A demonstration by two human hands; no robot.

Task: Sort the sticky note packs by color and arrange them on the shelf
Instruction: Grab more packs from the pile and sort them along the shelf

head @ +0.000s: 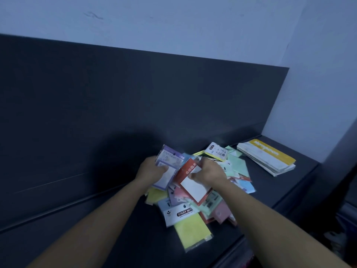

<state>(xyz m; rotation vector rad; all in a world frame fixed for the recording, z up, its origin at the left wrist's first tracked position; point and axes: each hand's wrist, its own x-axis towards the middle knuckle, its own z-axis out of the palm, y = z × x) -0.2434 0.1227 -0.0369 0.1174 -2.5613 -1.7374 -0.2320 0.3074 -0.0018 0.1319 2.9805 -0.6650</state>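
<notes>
I see a dark shelf (92, 238) with a loose pile of sticky note packs (236, 167) heaped on its right half, between the back panel (135, 93) and the front edge. My left hand (151, 169) grips a purple pack (170, 161) above the pile's left side, thumb across its face. The pack's long axis runs nearly front to back, with the printed header pointing toward the back panel. My right hand (211, 171) grasps a red-and-white pack (194, 187) just beside the purple one, fingers curled over its upper edge. This pack is tilted, its red header pointing back and left and its white body reaching toward the front right. A yellow pack (195, 229) with a white header reading "STICKY NOTE" lies flat at the pile's front, near the shelf's front edge, header toward the back. Near the back right corner, apart from the pile, rests a neat stack of white packs with yellow headers (267, 157), lying diagonally.
</notes>
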